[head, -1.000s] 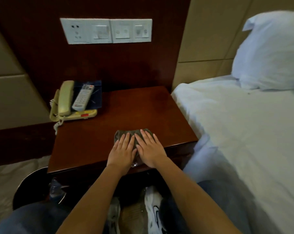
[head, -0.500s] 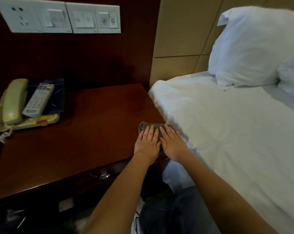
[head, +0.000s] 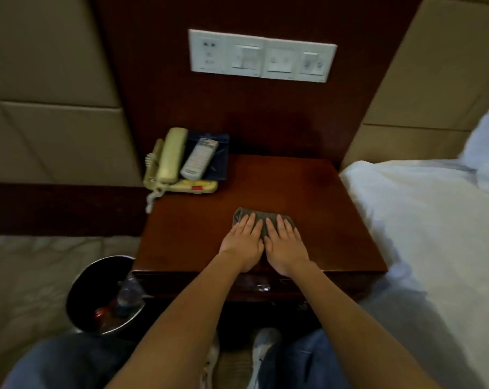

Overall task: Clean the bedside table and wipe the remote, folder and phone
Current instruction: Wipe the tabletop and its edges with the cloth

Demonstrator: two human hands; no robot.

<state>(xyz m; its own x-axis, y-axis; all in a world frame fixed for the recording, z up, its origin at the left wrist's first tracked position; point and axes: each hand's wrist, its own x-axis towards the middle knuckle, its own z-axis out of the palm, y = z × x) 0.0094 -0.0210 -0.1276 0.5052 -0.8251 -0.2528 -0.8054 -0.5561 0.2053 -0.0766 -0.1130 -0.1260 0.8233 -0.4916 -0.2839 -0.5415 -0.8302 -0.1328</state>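
Note:
A folded grey-green cloth lies on the dark red wooden bedside table, near its front middle. My left hand and my right hand press flat on the cloth side by side, fingers straight. At the table's back left corner stands a cream phone with its handset on the cradle. A dark blue folder lies on the phone, and a white remote lies on the folder.
A white bed with a pillow borders the table's right side. A round black bin with bottles stands on the floor at the front left. A white switch panel is on the wall behind.
Both hands slid the cloth from the table's right front corner by the bed back toward the front middle. The view swung left with them.

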